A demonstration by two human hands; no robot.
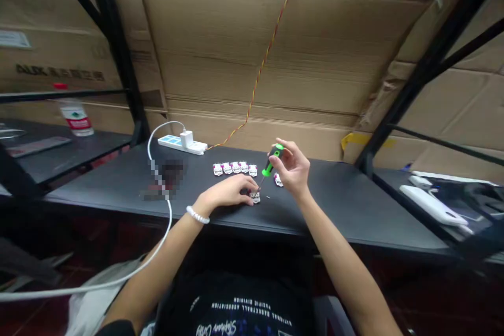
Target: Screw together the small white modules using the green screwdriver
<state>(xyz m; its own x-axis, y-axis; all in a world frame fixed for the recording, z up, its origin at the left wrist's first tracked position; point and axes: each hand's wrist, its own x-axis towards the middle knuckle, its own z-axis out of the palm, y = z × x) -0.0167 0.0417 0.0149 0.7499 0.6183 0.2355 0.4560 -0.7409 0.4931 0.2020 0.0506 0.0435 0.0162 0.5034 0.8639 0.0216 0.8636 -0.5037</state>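
My right hand (pixel 294 169) is closed round the black and green handle of a screwdriver (pixel 273 159). The screwdriver leans down to the left, its thin shaft reaching a small white part (pixel 255 198) on the dark tabletop. My left hand (pixel 232 192) rests on the table with its fingers closed on that part, hiding some of it. Whether the tip touches the part is too small to tell. Beyond my left hand, several similar white and purple parts (pixel 235 168) lie in a row. One more such part (pixel 278 180) sits beside my right hand.
A tiny pale piece (pixel 268 197) lies near the held part. At the back left stands a power strip (pixel 171 142) with a white charger (pixel 187 139); its white cable (pixel 170 220) crosses my left forearm. Cardboard (pixel 252 52) walls the back, and black metal posts (pixel 118 52) flank the table.
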